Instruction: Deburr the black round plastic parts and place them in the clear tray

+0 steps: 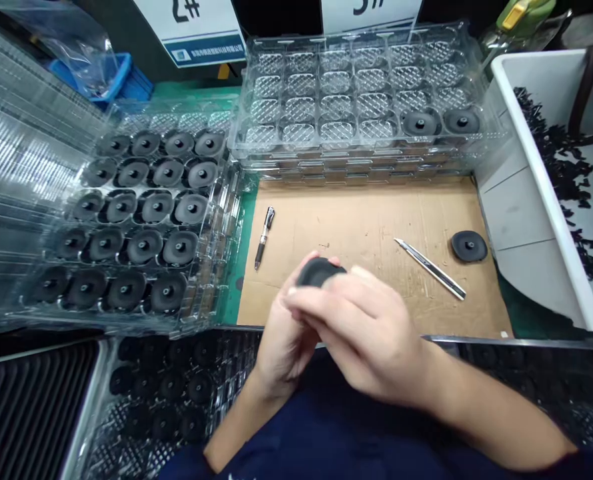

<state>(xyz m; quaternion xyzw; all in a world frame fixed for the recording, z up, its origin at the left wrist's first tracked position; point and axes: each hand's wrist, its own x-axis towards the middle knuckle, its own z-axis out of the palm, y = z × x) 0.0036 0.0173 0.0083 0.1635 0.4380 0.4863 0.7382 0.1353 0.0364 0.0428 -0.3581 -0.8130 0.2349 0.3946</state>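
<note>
Above the cardboard sheet [356, 220], both hands' fingers [326, 303] pinch a black disc [319, 272] — pen [264, 237], knife [430, 268] alongside.

- Round black disc part [319, 271]: dark, matte, rounded edge; lower centre of the frame, above the cardboard; held between the left hand [281, 340] and the right hand [371, 330]; mostly covered by fingers, only its upper side showing

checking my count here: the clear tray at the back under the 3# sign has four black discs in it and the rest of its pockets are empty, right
Not quite: the head view shows two black discs, not four, in the clear tray at the back under the 3# sign, side by side in its near right pockets. The rest of its pockets are empty.
</note>
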